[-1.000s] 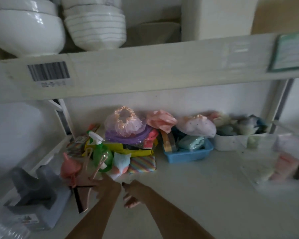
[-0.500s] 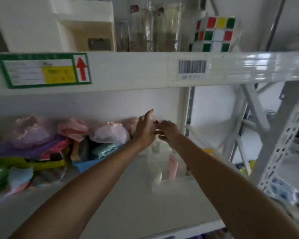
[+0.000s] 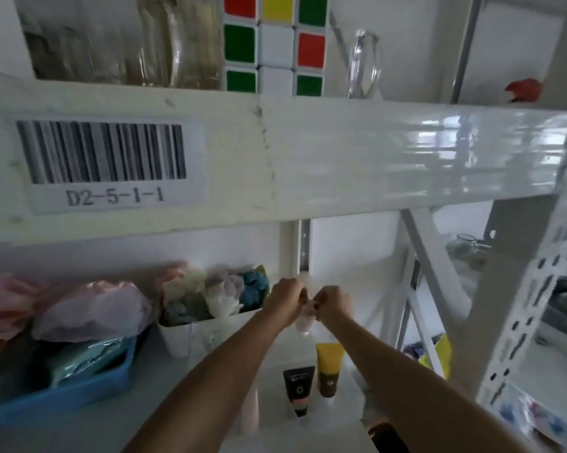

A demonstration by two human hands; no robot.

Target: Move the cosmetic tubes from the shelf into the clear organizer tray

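Observation:
Both hands meet at the back of the shelf by the upright post. My left hand (image 3: 287, 300) and my right hand (image 3: 332, 305) are closed together on a pale pink tube (image 3: 305, 320) that hangs between them. Below them lie a yellow tube (image 3: 329, 367) and a black tube (image 3: 299, 389). Another pale pink tube (image 3: 250, 408) lies half hidden beside my left forearm. The clear organizer tray (image 3: 357, 387) around these tubes is hard to make out; its walls barely show.
A white bin (image 3: 184, 338) of cloth items stands left of my hands. A blue bin (image 3: 63, 397) with bagged goods sits further left. Overhead is a shelf beam (image 3: 373, 165) with a barcode label, carrying jars and a puzzle cube (image 3: 275, 44). White rack posts rise at the right.
My view has moved closer and to the right. Both hands have reached deeper to the shelf's back and closed on the pale pink tube.

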